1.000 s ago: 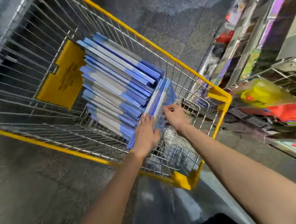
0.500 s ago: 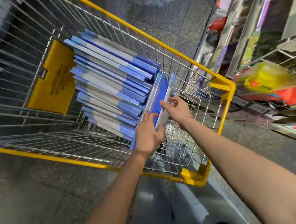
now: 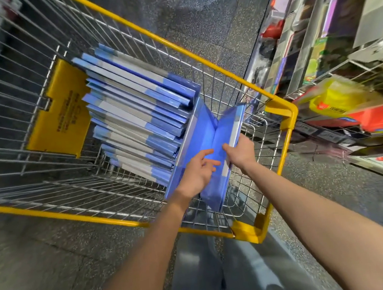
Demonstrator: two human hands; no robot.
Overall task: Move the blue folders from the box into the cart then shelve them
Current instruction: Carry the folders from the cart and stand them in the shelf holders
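Observation:
A wire cart with a yellow rim point(image 3: 203, 58) holds a long row of blue folders point(image 3: 136, 112) with grey spines, leaning toward the far end. At the near end of the row, two folders stand apart in a V. My right hand point(image 3: 240, 150) grips the edge of the right-hand folder point(image 3: 233, 126) and tilts it away from the row. My left hand point(image 3: 198, 173) reaches into the gap with loosely bent fingers and touches the left-hand folder point(image 3: 196, 132).
A yellow plastic flap point(image 3: 58, 113) lies against the cart's far wall. Store shelves point(image 3: 316, 39) with colourful goods run along the right. A wire rack point(image 3: 358, 114) with yellow and red packages stands close to the cart's right corner. Speckled grey floor surrounds the cart.
My right hand has pulled the nearest folder away from the row, opening a V-shaped gap. My left hand has slipped into that gap.

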